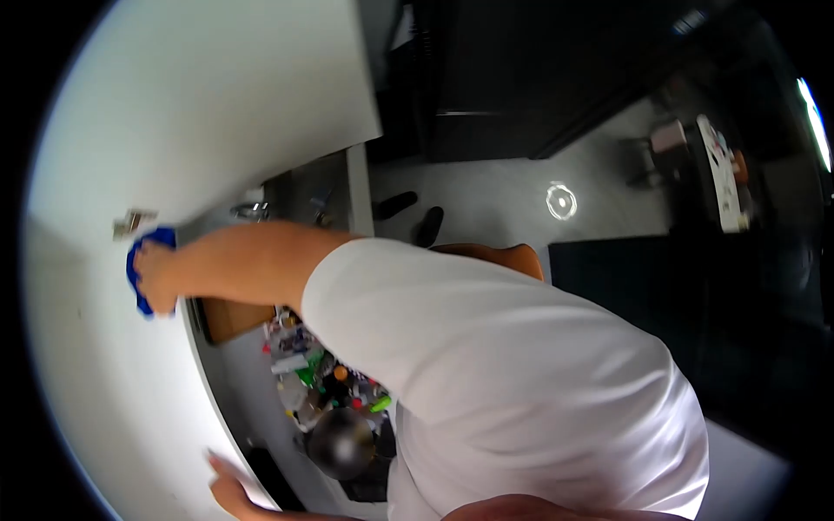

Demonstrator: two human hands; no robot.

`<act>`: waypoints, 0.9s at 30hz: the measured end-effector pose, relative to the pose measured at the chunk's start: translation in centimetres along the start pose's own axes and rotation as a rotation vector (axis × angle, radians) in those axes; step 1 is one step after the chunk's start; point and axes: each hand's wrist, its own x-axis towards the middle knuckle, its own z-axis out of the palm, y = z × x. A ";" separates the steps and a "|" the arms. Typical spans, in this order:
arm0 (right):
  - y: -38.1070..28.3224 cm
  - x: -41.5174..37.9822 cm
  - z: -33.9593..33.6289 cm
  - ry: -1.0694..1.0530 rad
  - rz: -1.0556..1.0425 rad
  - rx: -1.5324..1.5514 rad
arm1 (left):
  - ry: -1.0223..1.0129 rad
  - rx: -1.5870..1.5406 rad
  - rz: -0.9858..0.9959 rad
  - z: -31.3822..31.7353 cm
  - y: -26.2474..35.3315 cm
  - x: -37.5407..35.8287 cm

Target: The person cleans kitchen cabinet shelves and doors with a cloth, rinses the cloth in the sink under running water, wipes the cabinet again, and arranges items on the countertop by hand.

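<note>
My right hand is closed on a blue cloth, which is pressed against the white cabinet surface at the left. Just above the cloth sits a metal hinge. My right arm stretches across the view from a white sleeve and hides part of the counter. Low in the view, my left hand rests by the edge of the white cabinet board, its visible fingers extended and nothing seen in them. Its lower part is cut off by the frame.
A white cabinet door stands open at the top. Below the arm, the counter carries a brown board, several bottles and small packages, and a round dark pan or lid. A faucet and a chair are nearby.
</note>
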 end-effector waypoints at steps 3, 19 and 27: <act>0.4 0.8 -1.0 -0.019 -0.024 -0.028 | 0.116 0.001 0.028 -0.2 1.3 0.7; -0.4 0.4 -0.2 0.005 0.009 -0.133 | 0.152 -0.077 -0.131 -3.0 5.0 -6.5; 1.3 6.7 0.6 0.033 -0.074 -0.162 | 0.180 -0.101 -0.116 -1.2 4.9 -7.8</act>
